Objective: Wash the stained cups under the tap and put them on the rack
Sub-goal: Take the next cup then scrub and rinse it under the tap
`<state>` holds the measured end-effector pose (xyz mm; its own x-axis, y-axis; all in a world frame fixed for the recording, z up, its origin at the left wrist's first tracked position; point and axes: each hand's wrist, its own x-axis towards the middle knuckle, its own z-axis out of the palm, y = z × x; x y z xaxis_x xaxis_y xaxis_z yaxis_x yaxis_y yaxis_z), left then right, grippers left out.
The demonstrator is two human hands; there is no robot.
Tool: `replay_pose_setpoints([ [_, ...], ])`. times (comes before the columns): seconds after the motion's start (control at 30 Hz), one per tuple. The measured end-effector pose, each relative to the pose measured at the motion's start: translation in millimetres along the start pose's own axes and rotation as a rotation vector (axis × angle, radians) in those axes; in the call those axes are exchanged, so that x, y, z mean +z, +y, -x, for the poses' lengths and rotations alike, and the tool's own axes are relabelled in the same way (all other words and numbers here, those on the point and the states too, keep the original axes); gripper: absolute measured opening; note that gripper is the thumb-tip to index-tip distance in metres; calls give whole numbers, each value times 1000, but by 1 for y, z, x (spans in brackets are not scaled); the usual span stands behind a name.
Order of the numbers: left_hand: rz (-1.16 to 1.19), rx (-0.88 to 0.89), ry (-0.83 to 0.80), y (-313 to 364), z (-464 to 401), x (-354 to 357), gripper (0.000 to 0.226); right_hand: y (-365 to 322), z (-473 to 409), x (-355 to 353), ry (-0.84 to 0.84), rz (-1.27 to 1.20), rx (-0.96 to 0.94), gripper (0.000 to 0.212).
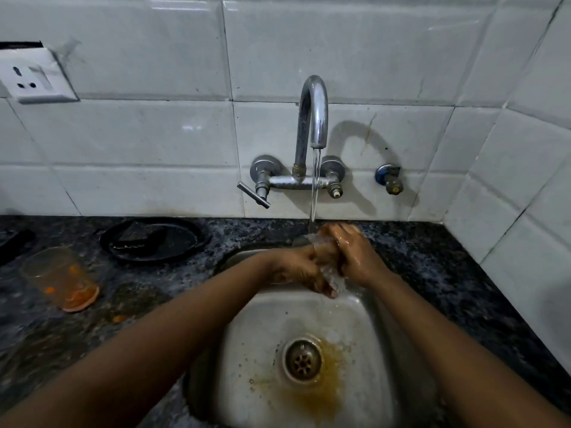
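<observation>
Under the running tap (312, 118), left hand (298, 268) and right hand (355, 257) both clasp a clear cup (329, 267), grip curled round it; stained cup (61, 278) left of the tap on the desk (432, 261).

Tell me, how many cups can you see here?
2. One clear cup is held between both hands under the running tap, over the sink. A stained cup stands on the counter to the left. Others may be out of view.
</observation>
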<state>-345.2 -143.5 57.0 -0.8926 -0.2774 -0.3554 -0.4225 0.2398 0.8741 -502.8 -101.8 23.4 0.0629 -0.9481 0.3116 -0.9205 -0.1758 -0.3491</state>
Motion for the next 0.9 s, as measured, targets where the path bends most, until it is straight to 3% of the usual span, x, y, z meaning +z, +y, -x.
replay_pose_setpoints([
  [0.03, 153, 34, 11, -3, 0, -1, 72, 0, 1, 1, 12, -28, 21, 69],
  [0.07, 120, 37, 27, -3, 1, -1, 75, 1, 0, 1, 6, -32, 38, 70],
  [0.13, -425, -23, 124, -10, -8, -5, 75, 1, -5, 4, -59, 13, 54, 71],
  [0.2, -1176, -147, 231, -13, -14, -15, 53, 0, -8, 9, -99, 37, 91, 66],
  [0.23, -1516, -156, 210, -14, -17, -17, 46, 0, -8, 11, -83, 18, 123, 62],
  [0.3, -1847, -127, 163, -14, -19, -19, 45, 0, -8, 12, -8, -31, 178, 58],
  [0.33, -1785, -83, 197, -17, -21, -18, 48, 0, -8, 11, 22, -42, 189, 60],
  [0.37, -1522, -68, 245, -19, -22, -17, 52, -1, -8, 11, 35, -43, 196, 63],
  [0.5, 19, 40, 138, -10, -9, -6, 55, -2, -4, 17, 121, -66, 252, 59],
  [0.57, 480, 86, 178, -6, -4, -7, 44, -6, 1, 17, 192, -50, 298, 51],
  [0.7, 781, -66, 453, -3, -17, -11, 69, -25, 6, 17, 68, 457, 391, 66],
  [0.8, 804, -201, 848, -3, -32, -4, 38, -49, 11, 29, -55, 651, 300, 62],
  [0.9, 601, -149, 988, -18, -38, -2, 34, -50, 13, 24, -185, 561, 251, 78],
])
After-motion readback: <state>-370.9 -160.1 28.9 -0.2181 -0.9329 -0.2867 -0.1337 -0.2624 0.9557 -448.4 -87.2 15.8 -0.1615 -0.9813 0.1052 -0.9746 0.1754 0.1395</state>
